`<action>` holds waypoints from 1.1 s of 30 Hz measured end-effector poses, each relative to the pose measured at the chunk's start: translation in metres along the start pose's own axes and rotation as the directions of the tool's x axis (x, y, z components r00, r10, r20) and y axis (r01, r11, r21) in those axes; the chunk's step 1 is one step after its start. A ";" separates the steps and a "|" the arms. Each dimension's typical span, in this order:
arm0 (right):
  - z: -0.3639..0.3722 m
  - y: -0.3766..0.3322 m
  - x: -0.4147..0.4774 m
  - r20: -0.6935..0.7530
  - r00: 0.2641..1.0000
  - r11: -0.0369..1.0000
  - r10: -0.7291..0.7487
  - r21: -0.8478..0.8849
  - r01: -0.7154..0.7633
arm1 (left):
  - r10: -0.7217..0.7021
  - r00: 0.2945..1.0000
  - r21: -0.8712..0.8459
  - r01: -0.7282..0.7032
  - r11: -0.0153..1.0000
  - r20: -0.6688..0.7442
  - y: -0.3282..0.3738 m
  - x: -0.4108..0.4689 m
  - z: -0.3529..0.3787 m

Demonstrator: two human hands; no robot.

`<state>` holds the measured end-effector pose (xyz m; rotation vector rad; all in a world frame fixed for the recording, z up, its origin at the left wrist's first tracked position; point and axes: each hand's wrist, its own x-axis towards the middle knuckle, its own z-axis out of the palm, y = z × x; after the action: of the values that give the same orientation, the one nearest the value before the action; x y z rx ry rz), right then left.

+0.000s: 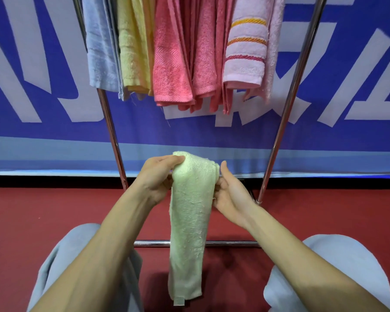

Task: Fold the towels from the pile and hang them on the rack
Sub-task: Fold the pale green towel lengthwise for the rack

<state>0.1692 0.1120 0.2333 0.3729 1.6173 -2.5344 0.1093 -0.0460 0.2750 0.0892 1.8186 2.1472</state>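
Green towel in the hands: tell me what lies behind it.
Behind the green towel runs the rack's lower crossbar, over red floor. The towel covers the bar's middle stretch and part of the fingers of the right hand.

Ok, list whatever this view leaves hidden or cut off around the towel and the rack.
- Top of the rack: head view, cut off by the upper edge, so how the hanging towels sit over its bar is unseen.
- right hand: its fingers lie behind the green towel, so the grip is unclear.
- bottom bar: its middle is covered by the green towel.
- The pile: outside the frame.
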 end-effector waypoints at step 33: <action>-0.019 -0.035 -0.009 -0.188 0.863 0.831 -0.469 -0.423 0.360 | -0.131 0.954 0.210 0.075 0.975 0.268 -0.044 0.000 0.027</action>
<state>0.1732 0.1437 0.2585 0.3872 2.4930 -2.4396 0.1255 -0.0141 0.2374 0.3206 1.8179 1.7749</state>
